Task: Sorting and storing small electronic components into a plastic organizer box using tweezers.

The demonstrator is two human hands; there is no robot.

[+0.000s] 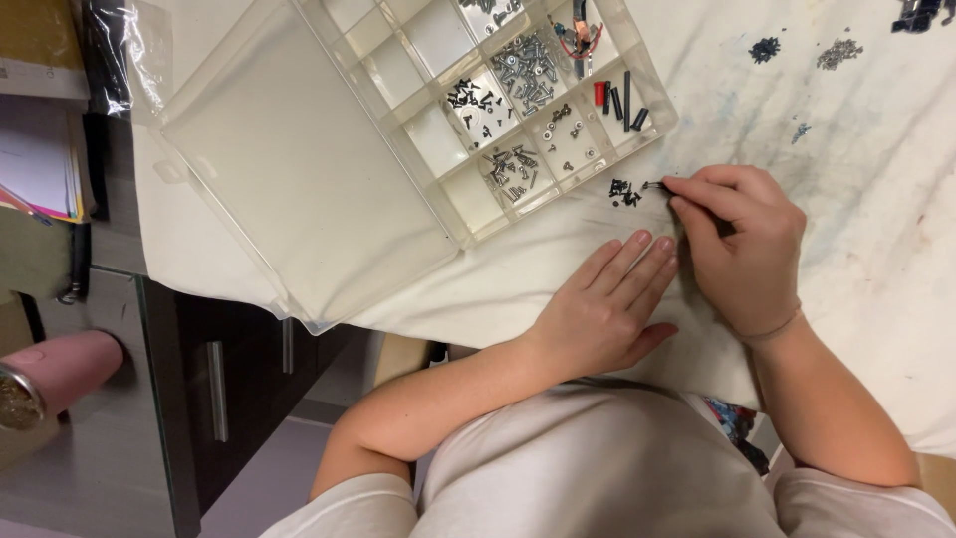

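The right hand (742,244) is pinching a small dark screw (652,185) between thumb and forefinger, its fingers (697,189) narrowed tight on it just above the white cloth (876,199) covering the surface. The screw is hanging right beside a little heap of black screws (623,192), which is lying on the cloth close to the near corner of the clear plastic organizer box (438,139). The left hand (607,304) is resting flat, fingers together and holding nothing, pressing the cloth down just beside the right hand.

To do this well, the pinch should probably be kept at the fingertips, with the flat hand keeping the cloth from creeping (a wrinkle could send tiny parts rolling).

The box is a hard, see-through plastic with square compartments, its hinged lid (289,179) lying open to the side. Some cells are holding shiny silver screws (526,72), others dull black ones, and one has short black rods with a red piece (599,93). The cloth is looking soft, creased and stained with bluish smudges; further small piles of parts (839,53) are sitting well apart near its far edge.
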